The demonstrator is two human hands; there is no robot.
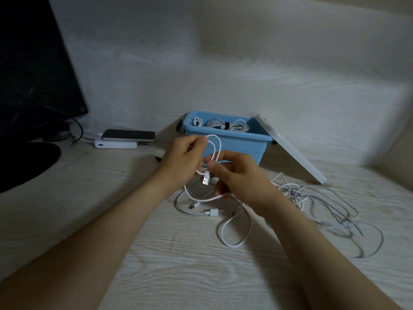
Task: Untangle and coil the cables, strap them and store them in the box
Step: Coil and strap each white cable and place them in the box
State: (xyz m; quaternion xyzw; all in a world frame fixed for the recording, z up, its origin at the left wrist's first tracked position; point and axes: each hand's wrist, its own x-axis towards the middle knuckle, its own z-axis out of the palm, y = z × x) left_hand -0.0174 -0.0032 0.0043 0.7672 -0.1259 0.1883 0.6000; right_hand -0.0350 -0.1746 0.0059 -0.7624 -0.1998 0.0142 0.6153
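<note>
My left hand (182, 159) pinches the top of a small loop of white USB cable (215, 148) in front of the blue box (241, 142). My right hand (237, 175) grips the same cable lower down, by the loop's base. The cable's USB plug (206, 180) hangs between both hands, and its tail trails onto the desk. Coiled white cables (225, 125), one with a black strap, lie inside the box. A tangle of white and grey cables (324, 204) is spread on the desk to the right.
The box's white lid (290, 151) leans against its right side. A phone (129, 135) lies on a white power bank (116, 144) at the left. A dark monitor (33, 70) and its round base stand far left. A black strap (158, 158) peeks out behind my left wrist.
</note>
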